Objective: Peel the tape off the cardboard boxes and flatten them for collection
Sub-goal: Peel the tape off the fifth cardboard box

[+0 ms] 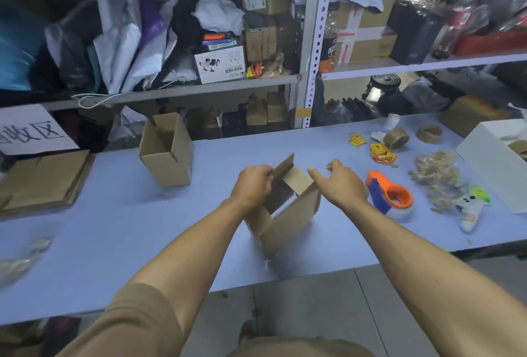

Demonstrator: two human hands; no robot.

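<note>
**Both hands on the open box, working its flaps apart**

The long table (114, 214) runs under everything here, and it makes sense as a sorting line: to the far left of the grip sits a stack of flattened cardboard (42, 179), just below a paper sign (28, 128), which I take to be the collection spot where finished boxes go.

Up and to the left of the grip stands a second box (166, 151), upright with its top flaps open, probably waiting its turn.

The box in hand (288, 211) is at the middle of the table, just in front of the person, tipped so its open end faces up and away. That tilt looks deliberate: it brings the flaps up to the fingers.

The left hand (252, 185) has its fingers curled round the left flap, gripping its edge, seemingly to hold the box steady or pull that side outward. The right hand (339, 182) lies over the right wall with fingers extended and fairly straight, pressing or reaching onto the inner flap rather than closing round it. Whether any tape remains on this box I cannot tell.

Just right of the grip lies an orange tape dispenser (390, 195), and beyond it a heap of crumpled peeled tape (439, 174), likely dropped there to keep it out of the cardboard. Farther right and up are tape rolls (396, 137) and some small yellow and red stickers (382, 152).
</note>
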